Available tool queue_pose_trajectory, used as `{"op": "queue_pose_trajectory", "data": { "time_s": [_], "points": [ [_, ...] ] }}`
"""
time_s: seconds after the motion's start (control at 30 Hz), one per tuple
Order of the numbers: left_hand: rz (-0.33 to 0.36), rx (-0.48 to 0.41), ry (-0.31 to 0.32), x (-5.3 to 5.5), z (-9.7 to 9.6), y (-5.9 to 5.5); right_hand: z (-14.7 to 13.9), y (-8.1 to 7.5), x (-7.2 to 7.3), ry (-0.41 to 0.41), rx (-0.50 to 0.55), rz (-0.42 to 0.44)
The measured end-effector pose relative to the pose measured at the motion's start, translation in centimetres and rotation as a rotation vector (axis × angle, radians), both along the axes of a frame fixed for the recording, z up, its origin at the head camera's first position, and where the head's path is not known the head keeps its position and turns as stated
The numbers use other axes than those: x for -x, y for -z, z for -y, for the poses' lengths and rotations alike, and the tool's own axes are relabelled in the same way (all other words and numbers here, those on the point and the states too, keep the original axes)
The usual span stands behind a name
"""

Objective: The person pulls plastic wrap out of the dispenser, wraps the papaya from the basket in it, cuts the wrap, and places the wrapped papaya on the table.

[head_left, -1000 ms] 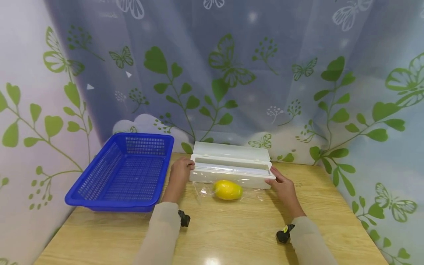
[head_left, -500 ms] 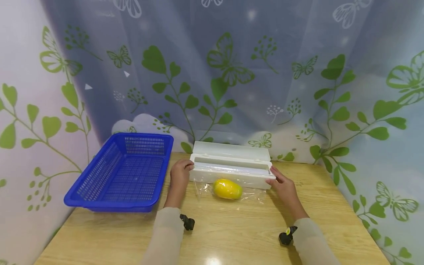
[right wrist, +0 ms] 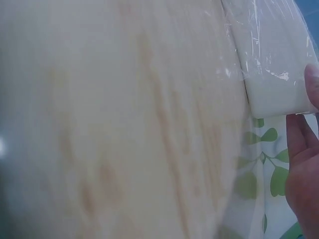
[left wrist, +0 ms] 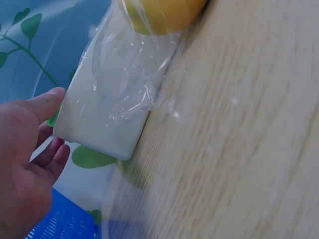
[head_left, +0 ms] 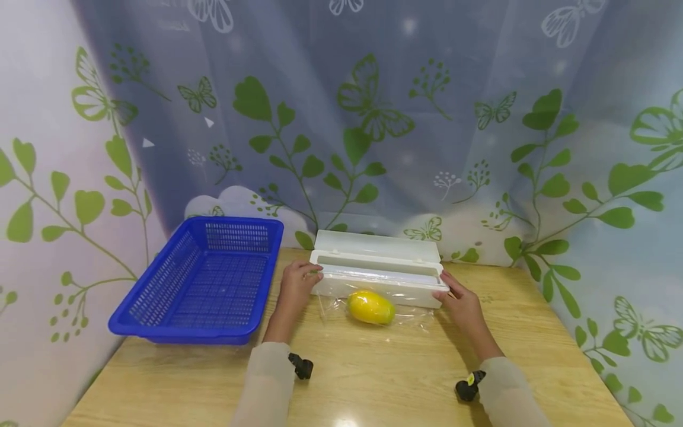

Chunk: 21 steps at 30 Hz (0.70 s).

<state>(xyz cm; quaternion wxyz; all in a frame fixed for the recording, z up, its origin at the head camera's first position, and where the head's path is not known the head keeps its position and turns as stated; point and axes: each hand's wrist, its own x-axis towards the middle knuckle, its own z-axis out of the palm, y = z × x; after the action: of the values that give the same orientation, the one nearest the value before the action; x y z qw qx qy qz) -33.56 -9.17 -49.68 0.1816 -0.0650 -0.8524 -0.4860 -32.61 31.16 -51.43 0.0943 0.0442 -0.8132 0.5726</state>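
Note:
A long white cling film dispenser (head_left: 373,290) sits at the back of the table with its lid raised and a roll of film inside. Clear film (left wrist: 134,99) hangs down its front and spreads onto the tabletop. A yellow mango (head_left: 370,307) lies on or against this film, right in front of the dispenser. My left hand (head_left: 296,287) holds the dispenser's left end, thumb at the top front edge and the other fingers around the end. At the opposite end, my right hand (head_left: 463,303) grips the corner, thumb on the front and fingers at the side.
A blue plastic basket (head_left: 261,279) with slotted walls stands to the left, near my left forearm. A patterned curtain (head_left: 373,148) rises right behind the dispenser. The wooden table (head_left: 373,367) extends toward me.
My left hand has moved slightly right, its thumb now further over the dispenser's left edge. The right hand keeps its grip; the mango and basket stay in place.

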Motion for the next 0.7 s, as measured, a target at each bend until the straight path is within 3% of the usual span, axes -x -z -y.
{"op": "queue_pose_trajectory", "data": {
  "time_s": [0.2,0.4,0.7],
  "points": [
    [-0.061,0.056,0.007,0.4,-0.1,0.2,-0.2,-0.1,-0.1,0.01,-0.031,-0.018],
    [-0.067,0.061,-0.021,0.3,-0.1,-0.2,0.1,-0.6,-0.1,0.028,-0.081,-0.025],
    [-0.039,0.065,-0.033,0.1,-0.5,-0.3,0.3,-0.7,-0.4,0.077,-0.038,-0.015]
  ]
}}
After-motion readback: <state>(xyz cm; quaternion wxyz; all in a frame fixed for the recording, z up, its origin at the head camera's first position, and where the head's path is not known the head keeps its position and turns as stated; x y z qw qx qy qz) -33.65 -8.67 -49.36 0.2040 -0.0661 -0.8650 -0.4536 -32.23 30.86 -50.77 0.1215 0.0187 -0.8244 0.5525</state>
